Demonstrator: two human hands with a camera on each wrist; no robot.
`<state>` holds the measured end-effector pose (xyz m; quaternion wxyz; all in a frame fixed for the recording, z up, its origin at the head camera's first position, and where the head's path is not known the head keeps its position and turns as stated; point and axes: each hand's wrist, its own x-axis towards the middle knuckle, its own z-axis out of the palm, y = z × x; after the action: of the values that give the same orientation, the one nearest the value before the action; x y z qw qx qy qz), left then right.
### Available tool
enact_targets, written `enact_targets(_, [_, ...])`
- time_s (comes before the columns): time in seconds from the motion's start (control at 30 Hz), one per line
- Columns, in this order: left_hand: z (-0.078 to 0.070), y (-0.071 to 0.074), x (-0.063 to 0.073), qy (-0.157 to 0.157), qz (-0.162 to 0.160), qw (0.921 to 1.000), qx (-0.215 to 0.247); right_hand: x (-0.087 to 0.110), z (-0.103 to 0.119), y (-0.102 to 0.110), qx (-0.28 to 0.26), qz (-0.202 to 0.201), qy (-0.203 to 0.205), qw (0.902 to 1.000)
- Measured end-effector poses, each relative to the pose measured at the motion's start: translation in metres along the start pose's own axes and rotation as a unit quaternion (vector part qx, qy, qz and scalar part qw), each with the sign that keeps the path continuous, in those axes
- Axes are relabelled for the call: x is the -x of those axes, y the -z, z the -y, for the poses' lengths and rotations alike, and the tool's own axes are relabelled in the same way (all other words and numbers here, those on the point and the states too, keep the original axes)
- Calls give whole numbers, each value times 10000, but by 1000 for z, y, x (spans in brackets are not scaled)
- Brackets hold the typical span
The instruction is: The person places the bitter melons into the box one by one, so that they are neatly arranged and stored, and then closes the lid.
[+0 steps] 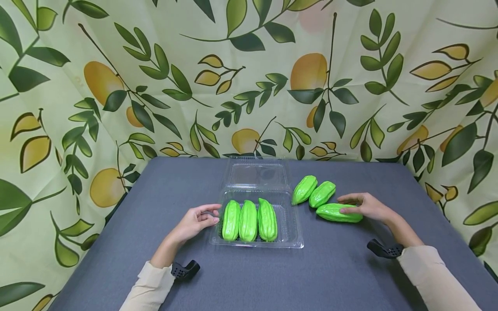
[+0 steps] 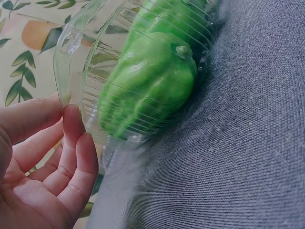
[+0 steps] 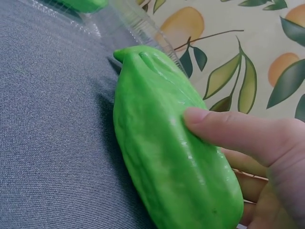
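A clear plastic clamshell box point(image 1: 289, 229) lies open on the table, its lid point(image 1: 256, 172) folded back. Inside, on the left, three bright green ridged bitter melons point(image 1: 248, 221) stand side by side. My left hand point(image 1: 200, 220) pinches the box's left rim point(image 2: 59, 71) between thumb and fingertips. To the right of the box my right hand point(image 1: 365, 207) holds another bitter melon point(image 3: 171, 143), thumb on top and fingers along its far side. Just behind it lie two more bitter melons, one point(image 1: 304, 190) near the box and one point(image 1: 322, 194) beside it.
A grey cloth covers the table point(image 1: 334, 276). Behind and at both sides hangs a curtain point(image 1: 249, 95) printed with leaves and fruit. Black wrist mounts point(image 1: 186, 270) sit on both forearms.
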<state>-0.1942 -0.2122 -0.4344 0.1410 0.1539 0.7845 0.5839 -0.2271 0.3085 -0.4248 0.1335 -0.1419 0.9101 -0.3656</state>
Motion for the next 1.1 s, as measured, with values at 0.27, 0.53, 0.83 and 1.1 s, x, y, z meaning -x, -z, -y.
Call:
enact_targets(0.27, [0, 0, -1, -33, 1, 10000, 1, 2, 5, 1, -95, 299, -23, 9995])
enact_targets(0.53, [0, 0, -1, -51, -8, 10000, 13, 3, 4, -1, -1, 248, -45, 9997])
enact_targets(0.83, [1, -1, -2, -37, -24, 10000, -5, 5, 5, -3, 65, 14, -4, 10000])
enact_targets(1.1, [1, 0, 0, -36, -13, 10000, 22, 7, 12, -7, 8, -62, -11, 10000])
